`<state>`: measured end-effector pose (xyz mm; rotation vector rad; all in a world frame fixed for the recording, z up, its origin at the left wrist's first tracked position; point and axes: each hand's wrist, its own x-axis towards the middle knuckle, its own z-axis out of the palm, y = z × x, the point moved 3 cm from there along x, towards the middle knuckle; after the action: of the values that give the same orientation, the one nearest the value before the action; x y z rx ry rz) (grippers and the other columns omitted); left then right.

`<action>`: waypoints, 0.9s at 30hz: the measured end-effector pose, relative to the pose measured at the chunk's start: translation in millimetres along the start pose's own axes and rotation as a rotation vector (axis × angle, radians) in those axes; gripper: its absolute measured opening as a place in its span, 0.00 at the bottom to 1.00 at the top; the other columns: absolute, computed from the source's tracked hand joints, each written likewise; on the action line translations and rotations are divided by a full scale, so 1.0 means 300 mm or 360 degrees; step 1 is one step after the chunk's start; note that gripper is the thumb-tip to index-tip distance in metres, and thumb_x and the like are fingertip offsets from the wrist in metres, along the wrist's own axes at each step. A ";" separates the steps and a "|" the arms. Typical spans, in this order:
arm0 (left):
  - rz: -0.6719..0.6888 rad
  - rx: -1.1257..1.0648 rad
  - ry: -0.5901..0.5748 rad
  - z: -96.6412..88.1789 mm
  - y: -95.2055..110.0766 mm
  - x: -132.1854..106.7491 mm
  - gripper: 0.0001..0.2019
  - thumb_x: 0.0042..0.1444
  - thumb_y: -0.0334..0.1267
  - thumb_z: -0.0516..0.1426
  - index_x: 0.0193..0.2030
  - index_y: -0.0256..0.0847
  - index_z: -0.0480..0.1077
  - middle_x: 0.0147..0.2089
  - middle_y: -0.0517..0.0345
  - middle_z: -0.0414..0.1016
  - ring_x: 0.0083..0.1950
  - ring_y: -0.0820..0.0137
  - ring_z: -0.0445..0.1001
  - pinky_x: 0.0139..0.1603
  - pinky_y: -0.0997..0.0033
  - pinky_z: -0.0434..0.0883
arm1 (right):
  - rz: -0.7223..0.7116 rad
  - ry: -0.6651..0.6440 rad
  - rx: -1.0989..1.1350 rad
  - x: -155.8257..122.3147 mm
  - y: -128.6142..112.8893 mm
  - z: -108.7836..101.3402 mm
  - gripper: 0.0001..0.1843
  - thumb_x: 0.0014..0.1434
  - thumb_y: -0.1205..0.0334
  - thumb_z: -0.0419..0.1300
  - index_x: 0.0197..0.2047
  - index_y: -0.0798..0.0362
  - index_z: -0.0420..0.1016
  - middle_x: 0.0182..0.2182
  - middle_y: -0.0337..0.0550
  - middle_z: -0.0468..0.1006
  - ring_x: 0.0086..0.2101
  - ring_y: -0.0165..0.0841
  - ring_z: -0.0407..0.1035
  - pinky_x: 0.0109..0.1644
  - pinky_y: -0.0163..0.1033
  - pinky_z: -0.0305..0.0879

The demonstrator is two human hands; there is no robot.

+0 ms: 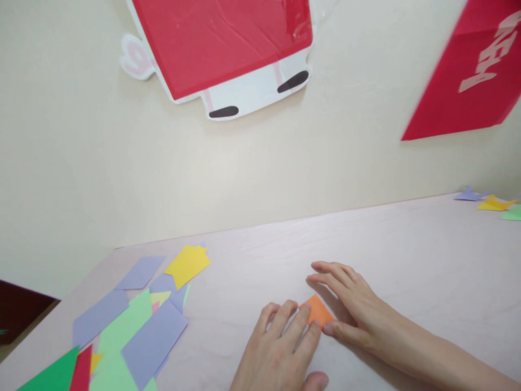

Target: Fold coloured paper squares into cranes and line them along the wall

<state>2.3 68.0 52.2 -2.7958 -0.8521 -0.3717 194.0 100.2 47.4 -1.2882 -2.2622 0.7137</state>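
Note:
A small orange piece of paper (318,310) lies on the table between my hands, its left and lower parts covered by fingers. My left hand (280,345) rests over its left side, fingers spread and fingertips pressing on the paper. At the paper's right corner is the thumb of my right hand (354,307). The other fingers of that hand stretch out above the table, apart from the thumb, with nothing between them.
Loose sheets of coloured paper (154,342) overlap at the table's left, with a yellow piece (188,264) behind. Folded paper shapes (494,203) sit at the far right. Behind the table (252,260) rises a pale wall (244,174) bearing red decorations (228,43).

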 end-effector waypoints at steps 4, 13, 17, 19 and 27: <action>0.0000 -0.0013 -0.0018 0.016 0.000 -0.016 0.24 0.64 0.56 0.52 0.57 0.41 0.70 0.61 0.50 0.72 0.55 0.58 0.70 0.50 0.61 0.67 | -0.0003 -0.0177 0.0254 -0.015 0.035 -0.047 0.28 0.54 0.63 0.67 0.59 0.40 0.72 0.64 0.48 0.63 0.64 0.48 0.54 0.65 0.56 0.57; 0.0020 0.0099 0.0193 0.054 0.016 -0.056 0.30 0.66 0.59 0.45 0.58 0.35 0.69 0.59 0.51 0.74 0.54 0.62 0.71 0.49 0.65 0.70 | -0.0157 -0.0331 0.0391 0.039 0.021 -0.066 0.09 0.63 0.63 0.60 0.38 0.42 0.83 0.50 0.45 0.72 0.53 0.41 0.64 0.57 0.48 0.63; -0.0072 0.0134 0.0314 0.073 0.047 -0.074 0.19 0.70 0.45 0.45 0.53 0.42 0.73 0.58 0.53 0.75 0.54 0.63 0.71 0.48 0.66 0.71 | -0.0229 -0.0350 0.0396 0.039 0.022 -0.057 0.08 0.63 0.60 0.61 0.37 0.42 0.84 0.49 0.44 0.72 0.52 0.41 0.63 0.55 0.48 0.62; -0.0133 0.0132 0.0405 0.080 0.062 -0.081 0.17 0.70 0.39 0.44 0.50 0.44 0.74 0.57 0.54 0.76 0.53 0.63 0.72 0.47 0.66 0.71 | -0.0220 -0.0358 0.0392 0.040 0.021 -0.057 0.08 0.63 0.60 0.61 0.37 0.42 0.83 0.50 0.45 0.72 0.52 0.41 0.62 0.56 0.48 0.62; -0.0089 0.0158 0.0407 0.085 0.077 -0.092 0.18 0.68 0.52 0.48 0.52 0.44 0.72 0.56 0.49 0.76 0.55 0.60 0.73 0.49 0.64 0.71 | -0.0036 -0.0285 0.0336 0.064 -0.025 -0.049 0.08 0.57 0.70 0.63 0.29 0.49 0.78 0.46 0.43 0.71 0.50 0.41 0.62 0.56 0.48 0.61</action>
<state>-2.2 41.3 17.3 -2.5664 -0.8636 -0.6600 188.8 117.0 65.6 -1.1368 -2.2619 1.0656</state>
